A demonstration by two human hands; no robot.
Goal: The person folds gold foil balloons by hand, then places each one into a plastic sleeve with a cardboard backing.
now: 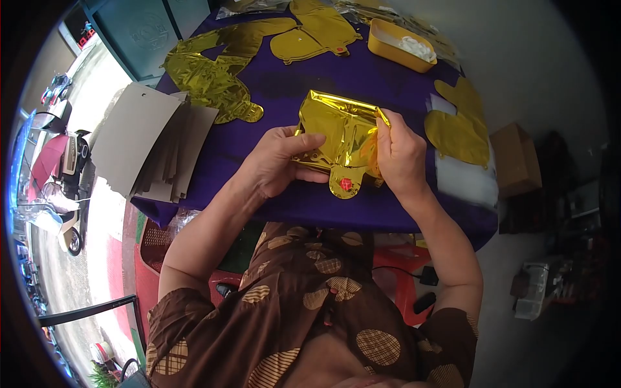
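Note:
A shiny gold foil piece, folded into a rough rectangle, is held between my two hands above the purple cloth. My left hand grips its left side, thumb on top and fingers underneath. My right hand is closed on the upper right edge, pinching the foil. A rounded gold tab with a red mark hangs at the bottom of the foil, between the hands. Crumpled gold foil lies behind my left hand, and flat gold foil lies farther back.
Grey cardboard sheets stack at the table's left edge. A yellow tray with white material sits at the back right. Another gold foil piece lies over clear plastic bags at the right. A cardboard box stands beyond the table.

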